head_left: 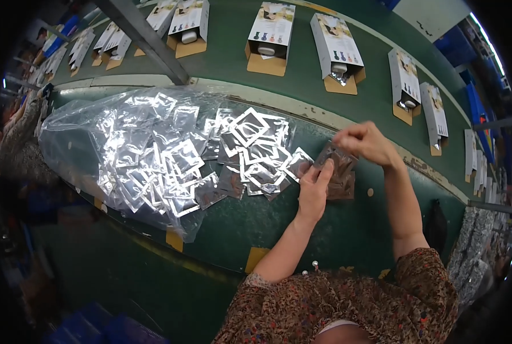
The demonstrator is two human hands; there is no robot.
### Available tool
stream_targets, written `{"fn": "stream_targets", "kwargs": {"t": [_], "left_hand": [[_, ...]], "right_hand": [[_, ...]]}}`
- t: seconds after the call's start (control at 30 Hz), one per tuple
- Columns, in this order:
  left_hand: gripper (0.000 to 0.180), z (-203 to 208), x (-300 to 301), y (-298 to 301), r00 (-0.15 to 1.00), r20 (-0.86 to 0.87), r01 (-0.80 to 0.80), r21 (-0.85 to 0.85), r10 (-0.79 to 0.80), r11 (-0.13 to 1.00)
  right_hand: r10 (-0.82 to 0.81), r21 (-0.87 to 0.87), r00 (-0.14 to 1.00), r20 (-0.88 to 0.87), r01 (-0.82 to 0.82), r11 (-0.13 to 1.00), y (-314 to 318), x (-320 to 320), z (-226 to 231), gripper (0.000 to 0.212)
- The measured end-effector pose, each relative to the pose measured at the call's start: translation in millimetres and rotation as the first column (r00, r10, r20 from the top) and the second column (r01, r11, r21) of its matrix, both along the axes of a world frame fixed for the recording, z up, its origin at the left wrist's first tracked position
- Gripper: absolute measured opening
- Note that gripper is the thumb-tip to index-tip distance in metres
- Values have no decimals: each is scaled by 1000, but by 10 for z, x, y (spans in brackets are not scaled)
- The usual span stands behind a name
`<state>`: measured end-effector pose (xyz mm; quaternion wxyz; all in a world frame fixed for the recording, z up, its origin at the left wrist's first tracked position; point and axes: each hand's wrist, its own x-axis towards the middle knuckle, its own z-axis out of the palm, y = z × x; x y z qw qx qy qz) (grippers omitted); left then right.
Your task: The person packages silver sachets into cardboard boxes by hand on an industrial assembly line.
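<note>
My left hand (315, 189) pinches a brownish, see-through packet (341, 164) between thumb and fingers, just above the table. My right hand (366, 143) is over the packet's far edge, its fingers curled in; whatever they hold, if anything, is hidden. Beneath the packet lies another brownish packet (342, 192). Left of my hands spreads a loose pile of square silvery foil packets (260, 150), and one foil packet (298, 163) lies right by my left fingers. The pile runs into the mouth of a large clear plastic bag (66, 135) full of the same packets.
Beyond a worn pale rail (267, 99), a green belt (221, 63) carries several open white boxes, among them a box (336, 49) with silvery wrapping inside. A metal post (147, 43) slants over the bag. The green tabletop (238, 229) has yellow tape (257, 259) along its near edge.
</note>
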<state>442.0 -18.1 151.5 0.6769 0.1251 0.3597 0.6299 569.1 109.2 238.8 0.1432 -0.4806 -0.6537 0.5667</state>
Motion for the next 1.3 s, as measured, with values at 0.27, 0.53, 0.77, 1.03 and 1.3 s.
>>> {"fn": "stream_targets", "kwargs": {"t": [0.27,0.53,0.77,1.03,1.3], "left_hand": [[30,-163,28,17,997,35,59,97,-63,994],[33,-221,67,-138,981,157,101,65,-110,993],[34,-293,8,-109,980,173,84,83,-98,993],[39,-209,-47,-102,992,128,3,70,-12,998],[32,-278,-42,-20,953,303,-21,90,-7,996]], "right_hand": [[-237,621,943,-232,331,710,52,-101,-224,11],[-153,963,955,255,-237,125,867,-653,-795,14],[-364,895,890,275,-99,436,764,-584,-838,24],[46,10,999,-9,-46,999,-429,16,-183,17],[-155,127,988,-12,155,980,-408,-111,-171,13]]}}
